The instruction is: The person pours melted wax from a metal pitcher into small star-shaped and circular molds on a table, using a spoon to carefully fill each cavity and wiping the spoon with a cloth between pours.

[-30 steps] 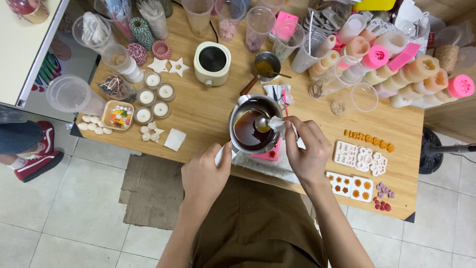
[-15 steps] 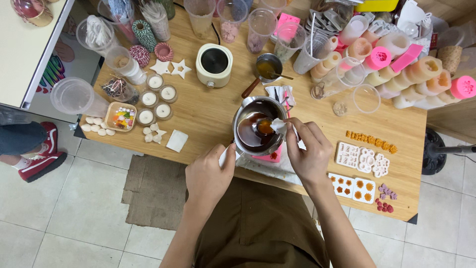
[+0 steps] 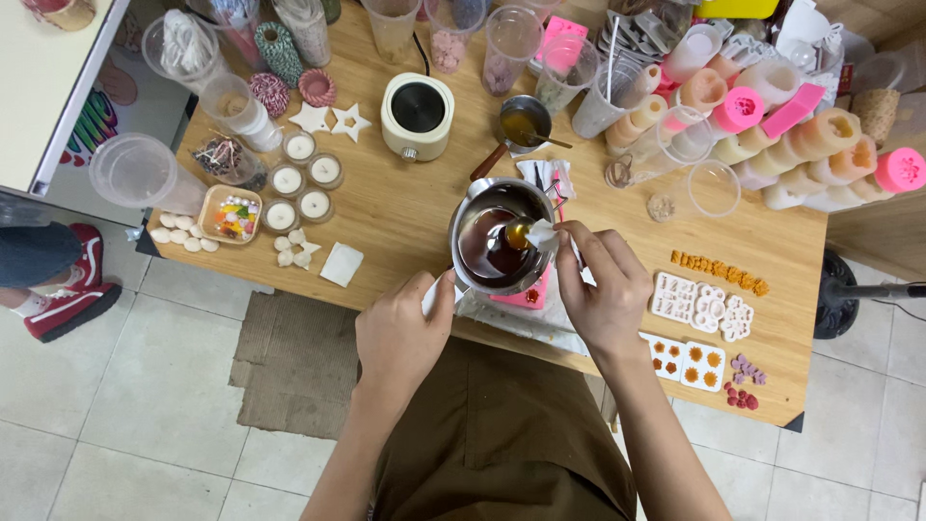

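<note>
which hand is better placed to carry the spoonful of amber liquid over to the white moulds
Right, probably. The right hand already holds the small metal spoon over the round steel pot of amber liquid, and the white silicone moulds lie on that side. The left hand grips the pot's handle, steadying it.

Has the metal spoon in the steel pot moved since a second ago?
Yes. The metal spoon, held by the right hand, has lifted toward the far right rim of the steel pot, carrying amber liquid.

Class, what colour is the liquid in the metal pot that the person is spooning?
Dark amber-brown liquid in the metal pot, seen in the head view.
</note>
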